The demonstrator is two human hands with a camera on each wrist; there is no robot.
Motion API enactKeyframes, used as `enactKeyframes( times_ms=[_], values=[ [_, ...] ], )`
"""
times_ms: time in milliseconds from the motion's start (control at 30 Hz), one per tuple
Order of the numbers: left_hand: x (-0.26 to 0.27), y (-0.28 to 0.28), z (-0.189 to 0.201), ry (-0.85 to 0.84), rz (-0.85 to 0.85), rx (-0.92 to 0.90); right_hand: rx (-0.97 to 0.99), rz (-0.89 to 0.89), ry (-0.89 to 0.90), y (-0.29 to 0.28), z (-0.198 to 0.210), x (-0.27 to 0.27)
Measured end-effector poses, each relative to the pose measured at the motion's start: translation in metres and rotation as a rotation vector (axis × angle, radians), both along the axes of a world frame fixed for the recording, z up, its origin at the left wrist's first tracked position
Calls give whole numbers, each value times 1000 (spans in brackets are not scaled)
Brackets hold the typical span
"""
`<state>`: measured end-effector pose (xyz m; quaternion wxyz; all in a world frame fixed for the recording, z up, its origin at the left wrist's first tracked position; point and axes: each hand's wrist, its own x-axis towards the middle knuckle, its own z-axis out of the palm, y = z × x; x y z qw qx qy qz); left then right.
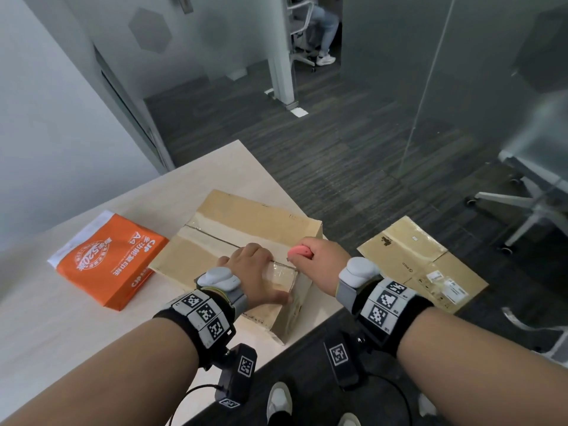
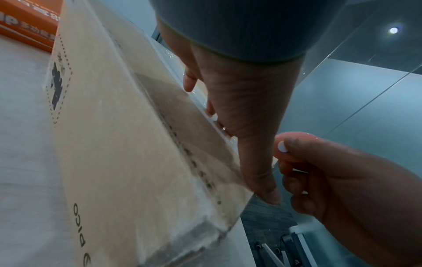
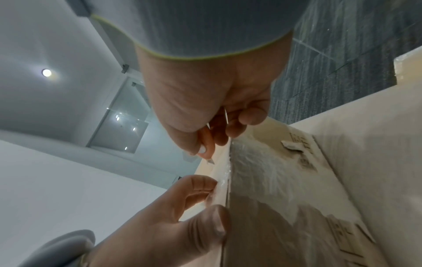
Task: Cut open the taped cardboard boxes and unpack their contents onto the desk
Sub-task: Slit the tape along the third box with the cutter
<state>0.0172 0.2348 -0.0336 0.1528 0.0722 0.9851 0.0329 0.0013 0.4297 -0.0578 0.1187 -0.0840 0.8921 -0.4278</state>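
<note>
The left hand (image 1: 256,272), fingers flat, pins the taped brown cardboard box (image 1: 246,229) at frame centre on the pale desk (image 1: 61,333), while the right hand (image 1: 322,259) grips a small pink cutter (image 1: 300,251) at the tape seam; advise a shallow blade drawn away from the bracing fingers.

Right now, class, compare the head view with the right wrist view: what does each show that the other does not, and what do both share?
Only the head view shows the orange paper pack on the desk, a second box on the floor, and the tape seam along the box top. Only the right wrist view shows the blade tip at the box's top edge and a ceiling light. Both show the box, the left hand on it, and the right hand gripping the pink cutter.
</note>
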Motion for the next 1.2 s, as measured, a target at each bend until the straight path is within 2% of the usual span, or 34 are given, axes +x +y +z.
enactKeyframes(
  times_ms=[300, 967, 1200],
  values=[
    [-7, -1, 4, -27, -14, -32, 172, 121, -58, -20, 12, -25],
    [-11, 0, 12, -88, -30, -39, 177, 172, -90, -20, 15, -34],
    [-11, 0, 12, -88, -27, -43, 280, 203, -72, -20, 17, -31]
  ],
)
